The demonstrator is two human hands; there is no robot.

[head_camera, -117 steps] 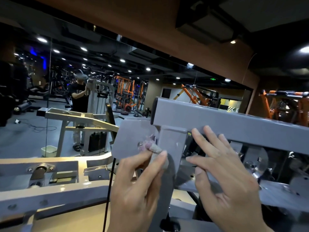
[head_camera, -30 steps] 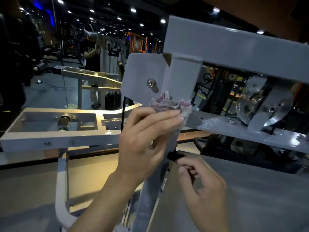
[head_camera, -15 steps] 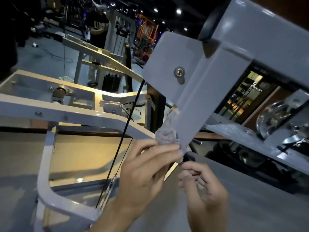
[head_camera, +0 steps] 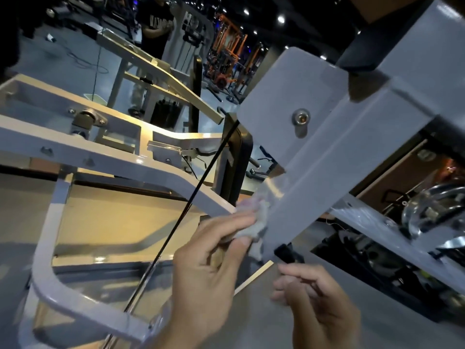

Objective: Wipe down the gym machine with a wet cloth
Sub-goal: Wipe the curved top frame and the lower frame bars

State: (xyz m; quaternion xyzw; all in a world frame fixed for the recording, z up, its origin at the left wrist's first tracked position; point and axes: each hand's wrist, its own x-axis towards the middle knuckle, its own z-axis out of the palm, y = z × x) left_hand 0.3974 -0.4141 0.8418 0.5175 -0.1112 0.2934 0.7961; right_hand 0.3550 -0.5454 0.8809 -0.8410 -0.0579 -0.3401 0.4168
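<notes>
left hand (head_camera: pixel 211 268) grips cloth (head_camera: pixel 251 229) vs grey machine post (head_camera: pixel 314 172); right hand (head_camera: pixel 319 303) loosely curled, holding nothing, below black knob (head_camera: pixel 284 253); cable (head_camera: pixel 191 202) crosses at left.

**Cloth pressed to the grey post**

The left hand (head_camera: pixel 208 263) pinches a crumpled cloth (head_camera: pixel 254 222) between thumb and fingers and holds it against the near edge of the grey post (head_camera: pixel 324 172) of the gym machine. Above the cloth on that post sits a bolt (head_camera: pixel 300 118) in a flat plate. Just below the post's lower end, the right hand (head_camera: pixel 319 306) hovers with fingers loosely curled, beside a small black knob (head_camera: pixel 284 253). A black cable (head_camera: pixel 186 210) runs diagonally left of the post.
</notes>
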